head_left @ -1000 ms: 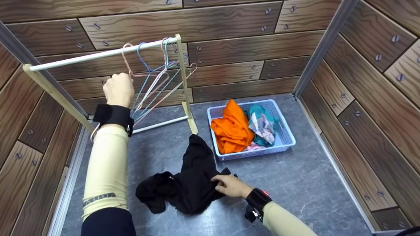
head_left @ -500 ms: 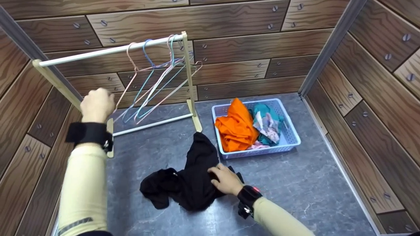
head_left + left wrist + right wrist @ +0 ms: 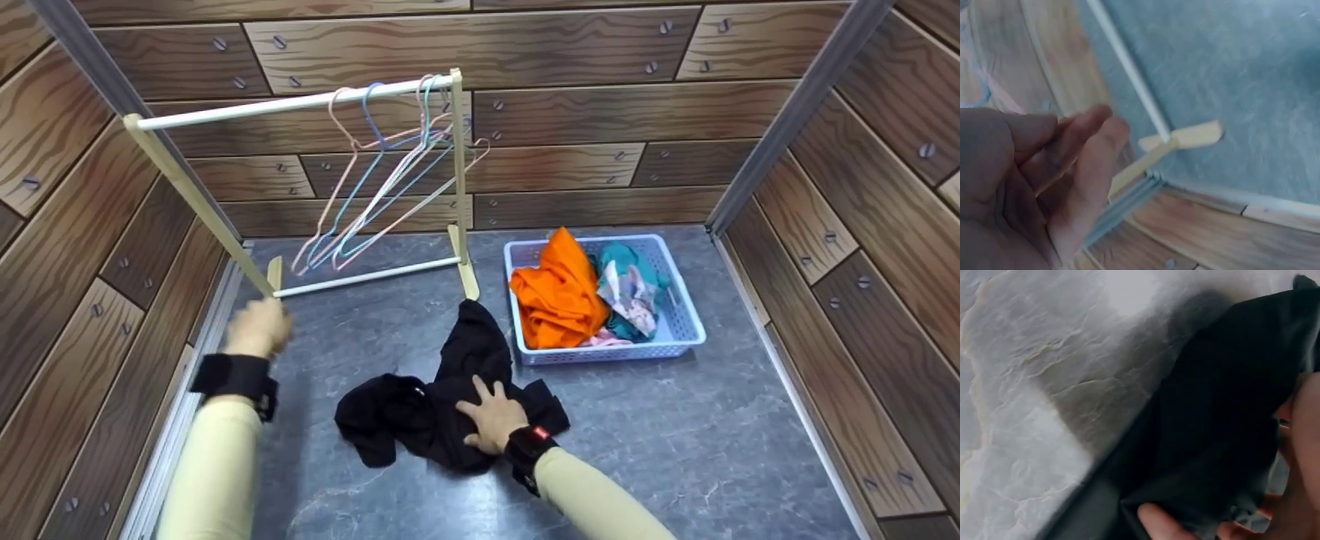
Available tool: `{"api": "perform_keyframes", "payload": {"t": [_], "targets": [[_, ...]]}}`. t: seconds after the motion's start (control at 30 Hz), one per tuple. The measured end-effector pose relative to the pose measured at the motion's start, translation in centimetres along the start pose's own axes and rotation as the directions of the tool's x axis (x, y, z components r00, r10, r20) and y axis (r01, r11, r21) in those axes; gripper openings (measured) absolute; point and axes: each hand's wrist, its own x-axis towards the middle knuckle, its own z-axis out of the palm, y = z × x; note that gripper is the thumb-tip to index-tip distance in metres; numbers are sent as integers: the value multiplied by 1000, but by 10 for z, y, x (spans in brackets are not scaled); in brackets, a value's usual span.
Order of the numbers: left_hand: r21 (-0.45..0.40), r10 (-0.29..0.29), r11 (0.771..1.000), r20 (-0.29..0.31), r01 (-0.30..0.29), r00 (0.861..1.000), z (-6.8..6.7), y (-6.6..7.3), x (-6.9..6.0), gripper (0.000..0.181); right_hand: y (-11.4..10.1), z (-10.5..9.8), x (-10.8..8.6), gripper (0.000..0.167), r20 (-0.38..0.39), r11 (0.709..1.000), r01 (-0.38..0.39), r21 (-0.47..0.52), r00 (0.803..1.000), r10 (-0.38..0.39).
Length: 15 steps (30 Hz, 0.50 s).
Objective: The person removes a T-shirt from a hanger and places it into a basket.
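A crumpled black garment [image 3: 480,367] lies on the floor in the head view. My right hand [image 3: 495,420] rests on it with the fingers spread; in the right wrist view the thumb [image 3: 1159,523] touches the dark cloth. Over the floor at the left, my left hand [image 3: 259,328] is blurred, near the foot of a clothes rack [image 3: 300,105]. The left wrist view shows that hand's fingers [image 3: 1098,174] loosely bent, holding nothing. Several pink, blue and white clothes hangers [image 3: 360,187] hang from the rack's bar, bunched toward its right end.
A light blue plastic basket [image 3: 697,330] stands right of the rack, holding an orange cloth [image 3: 559,300], a teal cloth [image 3: 626,262] and a patterned piece. Wood-patterned walls [image 3: 570,45] enclose the grey floor [image 3: 637,465] on the left, back and right.
My left hand has come away from the hangers and dropped toward the floor. My right hand has shifted left over the black garment and spread its fingers. The head view has turned slightly left.
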Motion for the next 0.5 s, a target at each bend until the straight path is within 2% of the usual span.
{"api": "perform_keyframes", "payload": {"t": [0.1,0.17,0.23,0.3,0.4,0.5], "targets": [[-25,20,1000,89,-18,996,18,12,3,32,13,0,-5,49,-38,999,23,29,999,-22],[-31,35,999,109,-32,993,27,22,4,31,25,-4,-8,45,-39,999,17,52,999,-15],[-25,51,999,111,-48,993,35,32,4,31,37,-9,-10,48,-34,997,-29,68,999,32],[-15,63,998,111,-62,992,42,42,4,30,46,-13,-11,56,-44,990,-105,92,993,109],[3,67,998,110,-68,992,52,55,4,29,51,-14,-13,78,-40,969,-213,126,975,220],[14,79,997,113,-81,990,59,66,4,29,46,-10,-17,98,45,956,-269,121,963,265]]}}
